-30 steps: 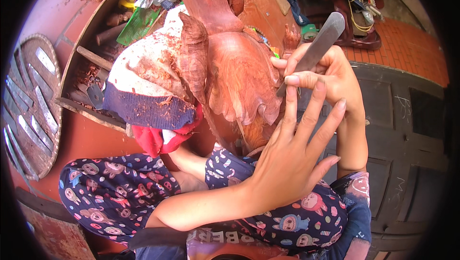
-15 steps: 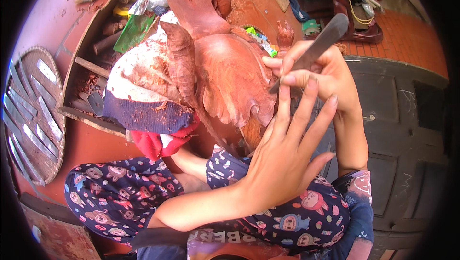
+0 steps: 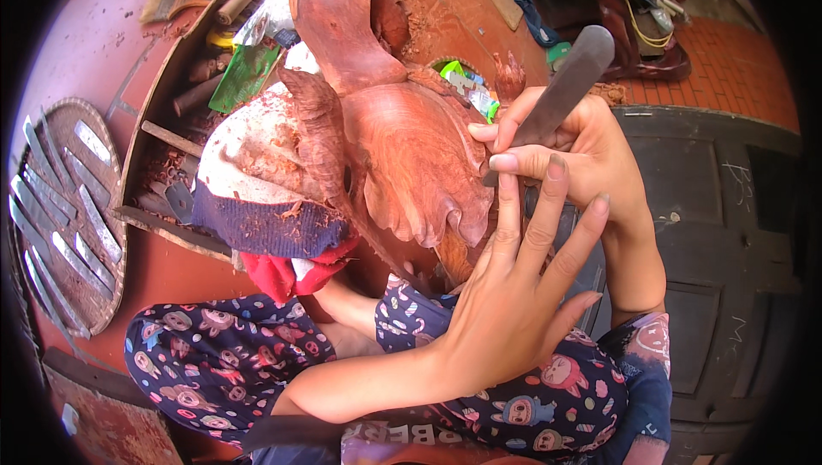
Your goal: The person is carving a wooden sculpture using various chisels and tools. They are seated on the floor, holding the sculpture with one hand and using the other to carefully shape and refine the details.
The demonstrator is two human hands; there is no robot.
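Note:
My right hand (image 3: 591, 144) pinches a dark flat steel carving chisel (image 3: 565, 84) between thumb and fingers. The chisel slants down to the left, its lower end at the right edge of a reddish-brown wood carving (image 3: 411, 157) with smooth, wavy relief. Whether the tip touches the wood I cannot tell. My left hand (image 3: 514, 285) is open, its back up and fingers spread. Its foremost fingertip lies just below the right thumb, close to the chisel's lower end. A white, navy and red cloth (image 3: 265, 217), strewn with wood shavings, lies against the carving's left side.
At the left a round woven tray (image 3: 111, 311) bears several flat blades. Beside it stands a wooden box (image 3: 158, 223) with tools and shavings. A brush (image 3: 175, 4) lies on the tiles behind. Dark panelled wood (image 3: 693, 234) lies at the right, and a tangled yellow cord (image 3: 638, 15) at the far right.
The whole view has shifted slightly, with most things lower in the picture. My right hand and the chisel have moved slightly at the carving's edge. My left hand's fingers stay spread.

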